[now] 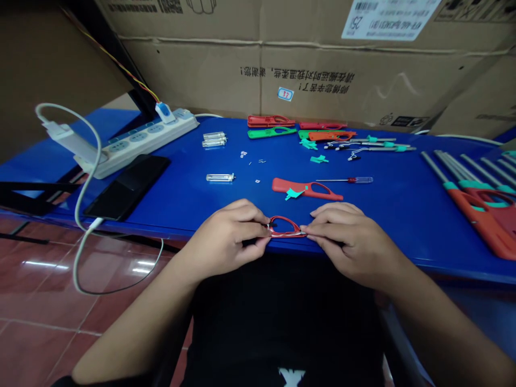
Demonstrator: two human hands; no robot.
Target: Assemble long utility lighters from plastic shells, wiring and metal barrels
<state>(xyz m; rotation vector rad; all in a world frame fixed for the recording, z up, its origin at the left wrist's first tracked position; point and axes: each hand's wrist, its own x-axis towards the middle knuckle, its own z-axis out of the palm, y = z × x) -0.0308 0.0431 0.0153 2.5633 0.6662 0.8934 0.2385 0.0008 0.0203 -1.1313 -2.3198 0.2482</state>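
A red plastic shell (285, 219) with an oval opening lies at the front edge of the blue table, with a thin white wire along its lower side. My left hand (231, 235) pinches its left end, where a small black part shows at the fingertips. At the right end, the fingers of my right hand (344, 235) are pressed together on the shell and wire. Just beyond lies another red shell (284, 186) with a teal piece (294, 194) on it. A screwdriver (358, 180) with a red and clear handle rests behind that shell.
Clear cylinders (220, 178) lie left of centre. Red, green and orange shells (271, 132) line the back, beside rods with wires (389, 144). Assembled orange-red pieces (479, 223) are at right. A phone (128, 187), cable and power strip (139, 141) occupy the left. Cardboard (201, 70) stands behind.
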